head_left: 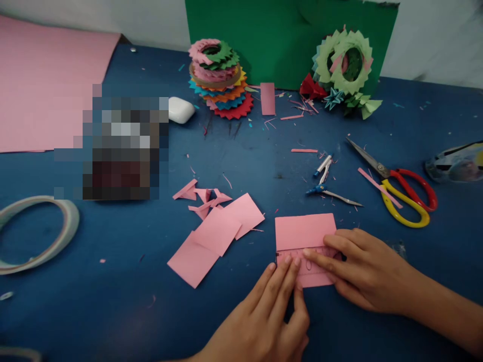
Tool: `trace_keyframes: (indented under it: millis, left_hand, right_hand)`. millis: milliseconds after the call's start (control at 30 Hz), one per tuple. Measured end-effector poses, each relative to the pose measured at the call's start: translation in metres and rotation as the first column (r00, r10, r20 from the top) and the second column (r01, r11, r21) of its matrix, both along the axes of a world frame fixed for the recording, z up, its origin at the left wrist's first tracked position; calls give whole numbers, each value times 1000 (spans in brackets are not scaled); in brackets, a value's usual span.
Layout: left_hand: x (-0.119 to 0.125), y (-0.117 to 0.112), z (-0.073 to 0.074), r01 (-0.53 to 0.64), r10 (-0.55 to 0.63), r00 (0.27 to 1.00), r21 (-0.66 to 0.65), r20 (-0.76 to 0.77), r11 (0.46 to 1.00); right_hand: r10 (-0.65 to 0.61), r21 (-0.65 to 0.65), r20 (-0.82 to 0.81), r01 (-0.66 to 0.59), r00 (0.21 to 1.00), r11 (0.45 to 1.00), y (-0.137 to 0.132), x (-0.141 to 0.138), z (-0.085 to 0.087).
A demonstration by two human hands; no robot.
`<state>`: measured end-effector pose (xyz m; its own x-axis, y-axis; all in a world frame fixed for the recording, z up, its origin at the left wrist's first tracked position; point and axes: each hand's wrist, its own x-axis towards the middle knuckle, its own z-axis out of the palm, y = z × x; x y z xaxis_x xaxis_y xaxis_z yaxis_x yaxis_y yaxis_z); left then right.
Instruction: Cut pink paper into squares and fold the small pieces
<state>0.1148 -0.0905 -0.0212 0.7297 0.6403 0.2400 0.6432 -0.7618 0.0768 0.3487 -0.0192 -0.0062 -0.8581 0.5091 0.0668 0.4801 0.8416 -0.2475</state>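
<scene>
"What is found nearest?"
"The left hand, its fingers extended and apparently pressed onto a clear ruler; nothing is seen gripped."
"And the right hand?"
"It is laid over the ruler's right end, fingers stretched across ruler and paper, likewise unclenched."
"How is the work aligned?"
"The pink sheet is set on the counter, directly under both hands' fingertips, neither hand being nearer. The ruler is laid across its lower half, long axis left to right."
"Its look?"
"Pale pink, flat, four-sided; dark markings are shown on the see-through ruler."
"Beyond?"
"Pink squares are overlapped to the left, a compass and scissors are placed farther off, and paper rings are stacked behind."
</scene>
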Motion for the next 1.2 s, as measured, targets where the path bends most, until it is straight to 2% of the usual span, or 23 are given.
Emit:
trace_keyframes:
  millis: [267, 567, 867, 1200]
  left_hand:
    - [-3, 7, 3, 27, -28, 999, 12, 16, 1000]
    - [-1, 6, 4, -17, 15, 997, 19, 73, 1000]
    - [1, 6, -2, -16, 9, 994, 56, 112, 998]
    - [1, 6, -4, 0, -10, 994, 93, 106, 996]
  right_hand:
    - [18, -3, 11, -18, 1000, 1000, 1, -1, 1]
    - [14, -9, 9, -14, 1000, 1000, 1, -2, 3]
    - [-15, -204, 210, 58, 978, 977, 24, 25, 38]
    - [-52, -285, 241, 122, 969, 951, 18, 24, 37]
